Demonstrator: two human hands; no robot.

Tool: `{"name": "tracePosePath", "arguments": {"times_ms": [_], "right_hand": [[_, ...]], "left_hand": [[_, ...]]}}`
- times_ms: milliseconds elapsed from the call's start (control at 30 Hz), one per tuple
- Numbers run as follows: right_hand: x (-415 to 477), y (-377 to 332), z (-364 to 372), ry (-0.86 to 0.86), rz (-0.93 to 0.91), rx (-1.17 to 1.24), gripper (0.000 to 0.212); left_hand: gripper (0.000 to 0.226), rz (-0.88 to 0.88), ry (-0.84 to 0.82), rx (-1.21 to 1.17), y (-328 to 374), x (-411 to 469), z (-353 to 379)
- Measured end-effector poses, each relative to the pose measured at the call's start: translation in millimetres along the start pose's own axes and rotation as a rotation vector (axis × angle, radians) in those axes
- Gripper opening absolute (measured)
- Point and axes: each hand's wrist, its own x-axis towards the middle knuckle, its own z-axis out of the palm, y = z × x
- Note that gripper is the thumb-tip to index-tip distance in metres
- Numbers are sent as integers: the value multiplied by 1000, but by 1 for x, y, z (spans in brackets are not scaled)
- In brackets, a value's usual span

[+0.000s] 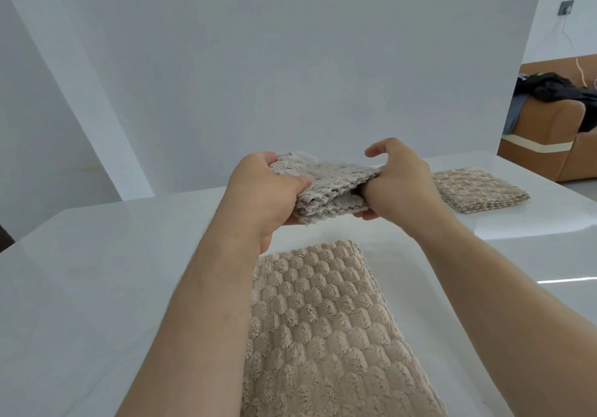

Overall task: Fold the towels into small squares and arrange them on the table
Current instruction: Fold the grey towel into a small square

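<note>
A small grey-beige folded towel (326, 187) is held in the air above the white table (113, 271), in several layers. My left hand (261, 197) grips its left end, thumb on top. My right hand (400, 180) grips its right end, with the index finger raised off the cloth. Below my arms a larger beige waffle-textured towel (323, 329) lies flat on the table and runs toward the near edge. A stack of folded beige towels (478, 189) rests on the table at the far right.
A white wall stands just behind the table's far edge. Beyond the table at the right is a brown sofa (555, 145) with dark clothes (549, 88) on it.
</note>
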Motion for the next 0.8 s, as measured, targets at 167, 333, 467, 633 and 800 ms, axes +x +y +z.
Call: {"name": "tracePosePath", "arguments": {"times_ms": [167,333,467,633,800], "right_hand": [[4,-6,-5,-104,114,198,22],[1,0,-4,-32,-25,-228,40],[-3,0,-3,14,-133,-383,34],[-1,-7,-10,-1,-66,-273,14],[-5,-9,-11,-95,-68,-269,9]], "left_hand": [[76,23,57,5,-1,1,-1],[73,39,102,17,-4,8,-7],[64,-71,68,-35,-6,12,-12],[59,-142,-37,-39,-5,7,-9],[64,-130,-13,-103,-2,8,-13]]}}
